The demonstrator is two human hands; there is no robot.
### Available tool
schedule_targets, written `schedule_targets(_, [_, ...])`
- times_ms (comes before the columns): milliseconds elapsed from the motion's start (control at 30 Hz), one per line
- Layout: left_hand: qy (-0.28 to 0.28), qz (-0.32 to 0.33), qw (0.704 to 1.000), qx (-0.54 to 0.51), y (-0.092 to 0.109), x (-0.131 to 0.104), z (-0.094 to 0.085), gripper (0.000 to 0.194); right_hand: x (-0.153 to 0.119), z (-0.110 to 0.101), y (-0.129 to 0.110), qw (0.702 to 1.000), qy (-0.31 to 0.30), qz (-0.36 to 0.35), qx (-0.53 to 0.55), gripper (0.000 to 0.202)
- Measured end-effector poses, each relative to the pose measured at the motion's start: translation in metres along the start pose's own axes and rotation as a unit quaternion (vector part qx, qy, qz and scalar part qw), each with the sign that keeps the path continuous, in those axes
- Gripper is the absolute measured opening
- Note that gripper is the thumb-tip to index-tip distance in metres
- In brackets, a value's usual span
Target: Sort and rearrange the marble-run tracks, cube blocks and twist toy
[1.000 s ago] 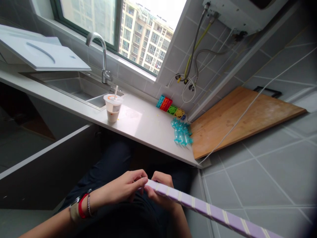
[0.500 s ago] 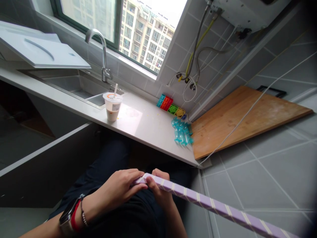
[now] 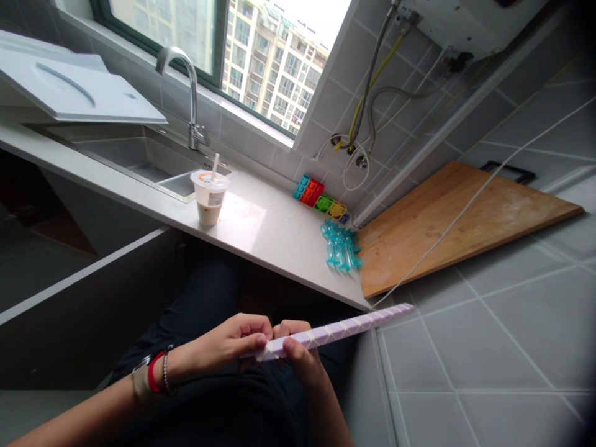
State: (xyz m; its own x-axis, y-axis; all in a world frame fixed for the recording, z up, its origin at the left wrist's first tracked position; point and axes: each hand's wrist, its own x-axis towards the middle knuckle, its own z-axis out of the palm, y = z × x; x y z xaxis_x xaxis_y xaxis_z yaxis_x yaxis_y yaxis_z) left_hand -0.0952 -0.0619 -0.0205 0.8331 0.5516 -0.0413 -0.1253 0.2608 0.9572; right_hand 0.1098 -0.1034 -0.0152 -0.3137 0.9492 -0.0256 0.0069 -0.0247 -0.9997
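Note:
A long light purple stick [image 3: 344,328] with pale bands wound around it lies across both hands, its far end rising toward the right wall. My left hand [image 3: 244,337], with a watch strap, a red band and a beaded bracelet at the wrist, pinches the stick's near end between thumb and fingers. Just to its right, my right hand [image 3: 300,354] is closed around the stick, thumb on top. The fingertips beneath the stick are partly hidden.
Beyond my knees is a white counter [image 3: 274,242] with a drink cup [image 3: 209,197], colourful blocks [image 3: 311,191] and teal plastic pieces [image 3: 341,246]. A wooden board [image 3: 460,223] leans at right. The sink [image 3: 135,154] and an open cabinet door [image 3: 107,292] are left.
The stick has swung from pointing down to the right to pointing slightly up to the right, so its far end is now visible. My left hand has rolled, turning the watch face away.

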Motion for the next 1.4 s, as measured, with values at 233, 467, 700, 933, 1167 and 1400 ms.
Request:
schedule_targets(233, [0.049,-0.054,0.991,0.114,0.007,-0.002,-0.006,0.042,-0.003,-0.001,-0.004,0.996,0.074,-0.008,-0.041,0.055])
schedule_targets(467, [0.076,0.101,0.934,0.333,0.011,-0.004,-0.011,0.043,0.0,-0.002,0.001,0.994,0.099,0.011,0.05,0.055])
schedule_targets(700, [0.09,0.148,0.907,0.384,0.003,-0.001,-0.004,0.029,0.002,0.015,0.006,0.994,0.098,-0.016,0.035,0.055])
schedule_targets(933, [0.065,0.082,0.886,0.451,0.019,-0.002,-0.004,0.024,-0.001,0.002,-0.008,0.999,0.029,0.016,-0.032,0.049])
schedule_targets(1167, [0.055,0.032,0.886,0.459,0.006,0.0,-0.011,0.035,-0.006,-0.01,-0.007,0.959,0.032,-0.041,-0.28,0.045])
schedule_targets(1400, [0.113,0.076,0.89,0.436,0.01,-0.004,-0.014,0.042,-0.007,-0.002,0.004,0.961,0.125,-0.072,-0.234,0.045])
